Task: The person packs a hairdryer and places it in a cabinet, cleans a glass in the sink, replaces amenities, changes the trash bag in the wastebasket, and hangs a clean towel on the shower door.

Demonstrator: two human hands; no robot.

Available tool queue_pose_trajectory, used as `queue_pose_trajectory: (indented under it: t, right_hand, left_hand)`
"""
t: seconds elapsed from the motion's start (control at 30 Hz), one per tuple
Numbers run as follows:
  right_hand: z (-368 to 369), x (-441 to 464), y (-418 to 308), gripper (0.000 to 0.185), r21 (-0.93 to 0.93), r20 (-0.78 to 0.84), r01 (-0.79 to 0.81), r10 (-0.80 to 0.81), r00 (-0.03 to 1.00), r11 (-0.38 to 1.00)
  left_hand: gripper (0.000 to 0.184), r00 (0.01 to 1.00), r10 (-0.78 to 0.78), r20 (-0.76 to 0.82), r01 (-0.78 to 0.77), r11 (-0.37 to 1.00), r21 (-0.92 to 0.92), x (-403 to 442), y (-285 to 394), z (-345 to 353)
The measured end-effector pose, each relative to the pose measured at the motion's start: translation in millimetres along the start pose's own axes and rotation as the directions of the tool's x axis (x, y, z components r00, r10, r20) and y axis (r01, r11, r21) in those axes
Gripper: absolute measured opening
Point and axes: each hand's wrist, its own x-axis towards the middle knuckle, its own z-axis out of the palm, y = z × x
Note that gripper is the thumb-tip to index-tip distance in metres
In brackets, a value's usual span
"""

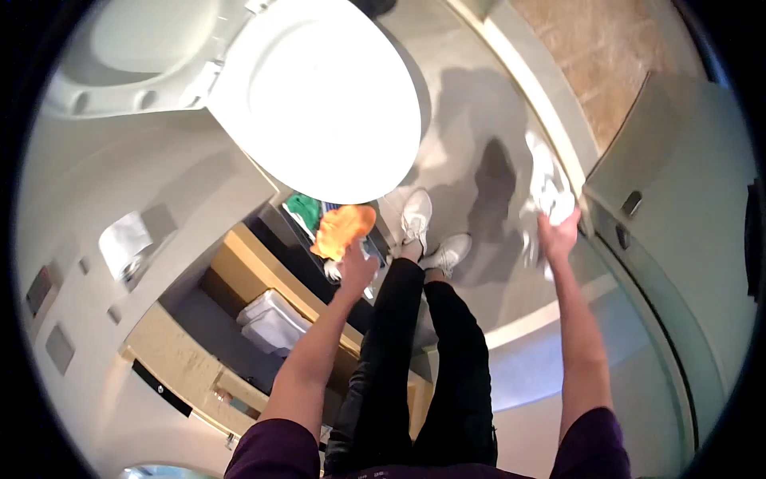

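Observation:
My left hand (357,270) is closed on an orange cloth (343,230), over a dark bin or drawer (294,219) beside the toilet. Just past the orange cloth, a green cloth (303,209) lies in that container, and small white items show by my fingers, too blurred to name. Out to the right, my right hand (558,234) grips a crumpled white cloth (549,188) that hangs above the floor near the glass door.
A white toilet (335,104) with its lid raised stands ahead. Folded white towels (274,323) sit in an open wooden cabinet (187,343) at left. A toilet paper roll (125,243) hangs on the wall. A glass door (678,160) with a latch is at right, behind a raised sill (538,96).

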Motion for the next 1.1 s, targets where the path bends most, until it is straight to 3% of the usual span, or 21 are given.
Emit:
queue_pose_trajectory:
  t: [0.03,0.07,0.1,0.17,0.2,0.27,0.3,0.4,0.47,0.53,0.6,0.67,0.73,0.87,0.9,0.97,1.0,1.07,1.1]
  right_hand:
    - [-28,-20,-1,0.063,0.015,-0.005,-0.036,0.036,0.999,0.999]
    - [-50,-39,4,0.064,0.022,0.007,-0.04,0.04,0.999,0.999]
    - [-65,-59,16,0.062,-0.031,0.035,-0.078,0.079,0.996,0.996]
    - [-110,-102,3,0.063,-0.012,0.1,-0.177,0.177,0.979,0.984]
    - [-122,-124,15,0.064,-0.03,0.064,-0.017,0.019,0.998,0.999]
    - [-163,-162,-11,0.064,-0.111,0.146,-0.144,0.159,0.976,0.983]
    - [-178,-180,-8,0.065,-0.082,0.194,-0.162,0.175,0.965,0.983]
    - [-215,-227,-13,0.06,-0.132,0.25,-0.181,0.209,0.946,0.975]
    - [-236,-248,-23,0.059,-0.195,0.276,-0.249,0.297,0.914,0.949]
    - [-257,-263,-33,0.062,-0.202,0.266,-0.259,0.307,0.914,0.945]
    - [-263,-281,-24,0.064,-0.195,0.216,-0.26,0.3,0.929,0.946]
    - [-269,-293,-25,0.065,-0.188,0.167,-0.272,0.304,0.938,0.944]
    - [-282,-301,-39,0.068,-0.241,0.098,-0.433,0.466,0.879,0.868]
    - [-289,-323,-44,0.073,-0.08,-0.023,-0.487,0.486,0.873,0.87]
    - [-292,-336,-51,0.071,-0.067,-0.082,-0.467,0.462,0.883,0.882]
    - [-293,-342,-62,0.069,0.0,-0.121,-0.5,0.496,0.86,0.866]
    - [-298,-346,-70,0.067,0.04,-0.148,-0.516,0.516,0.844,0.856]
    - [-318,-350,-98,0.063,0.122,-0.115,-0.538,0.55,0.827,0.834]
    - [-321,-355,-99,0.064,0.194,-0.191,-0.531,0.563,0.804,0.825]
  left_hand:
    - [0.067,0.979,0.178,-0.099,-0.189,0.975,-0.114,-14,-6,7]
    - [0.055,0.967,0.237,-0.097,-0.252,0.949,-0.189,-34,-4,5]
    - [0.045,0.955,0.294,-0.049,-0.298,0.944,-0.143,-51,-1,-3]
    - [0.039,0.943,0.327,-0.056,-0.329,0.898,-0.294,-84,2,-9]
    - [0.038,0.936,0.347,-0.057,-0.347,0.884,-0.313,-99,2,-14]
    - [0.037,0.933,0.357,0.04,-0.28,0.793,-0.54,-113,-4,-20]
    - [0.036,0.929,0.371,0.01,-0.31,0.791,-0.528,-129,-3,-30]
    - [0.035,0.89,0.418,-0.181,-0.453,0.774,-0.443,-156,4,-50]
    - [0.035,0.947,0.309,-0.084,-0.315,0.854,-0.415,-177,16,-72]
    - [0.034,0.953,0.304,0.004,-0.275,0.868,-0.412,-181,27,-82]
    - [0.035,0.883,0.465,-0.063,-0.468,0.865,-0.178,-184,30,-93]
    - [0.032,0.845,0.534,-0.014,-0.534,0.844,-0.039,-185,39,-104]
    - [0.03,0.807,0.59,0.003,-0.59,0.807,0.019,-194,56,-127]
    - [0.033,0.621,0.777,0.103,-0.762,0.568,0.309,-180,95,-171]
    - [0.034,0.471,0.879,0.078,-0.788,0.379,0.485,-203,115,-193]
    - [0.039,0.774,0.587,0.238,-0.632,0.74,0.23,-284,175,-255]
    - [0.039,0.766,0.585,0.266,-0.642,0.717,0.27,-290,186,-264]
    - [0.043,0.553,0.801,0.23,-0.808,0.449,0.381,-290,223,-275]
    - [0.043,0.524,0.8,0.294,-0.823,0.386,0.417,-298,238,-275]
